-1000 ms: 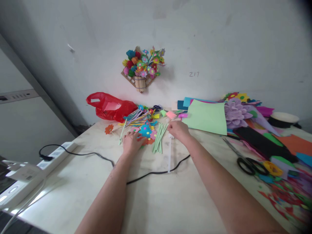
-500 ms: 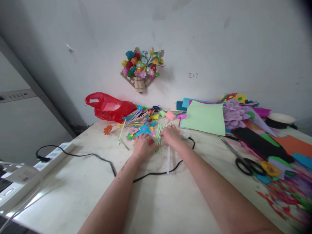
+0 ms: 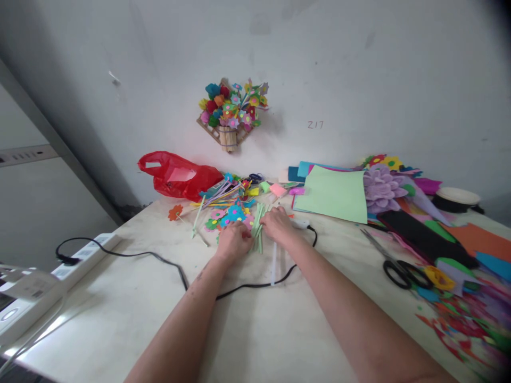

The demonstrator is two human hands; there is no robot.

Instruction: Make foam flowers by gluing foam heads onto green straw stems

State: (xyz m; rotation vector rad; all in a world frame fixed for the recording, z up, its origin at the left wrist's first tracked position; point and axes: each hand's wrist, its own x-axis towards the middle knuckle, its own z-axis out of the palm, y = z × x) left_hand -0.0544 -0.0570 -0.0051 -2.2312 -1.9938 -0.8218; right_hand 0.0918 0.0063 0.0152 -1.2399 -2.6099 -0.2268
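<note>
A loose bunch of pale green strips [image 3: 257, 229] lies on the table between my two hands. My left hand [image 3: 235, 239] is at its left side, fingers curled in; whatever they pinch is hidden. From the right, my right hand [image 3: 276, 223] has its fingers closed on the strips near their upper part. A translucent glue stick [image 3: 273, 266] pokes out below my right wrist, by the white body of a glue gun [image 3: 300, 224], mostly covered by that hand. Colourful foam flowers [image 3: 233, 214] lie just beyond my left hand.
A black cord [image 3: 239, 287] crosses the table from a white power strip [image 3: 91, 247]. At the back is a red plastic bag [image 3: 183, 181]. Scissors [image 3: 393, 260], a green foam sheet [image 3: 335, 194], a black phone-like slab [image 3: 427, 238] and coloured scraps [image 3: 459, 319] lie to the right.
My left thumb, stretched toward the strips before, has drawn back and the fingers have curled in. My right hand has barely shifted; the strips lie slightly more spread.
</note>
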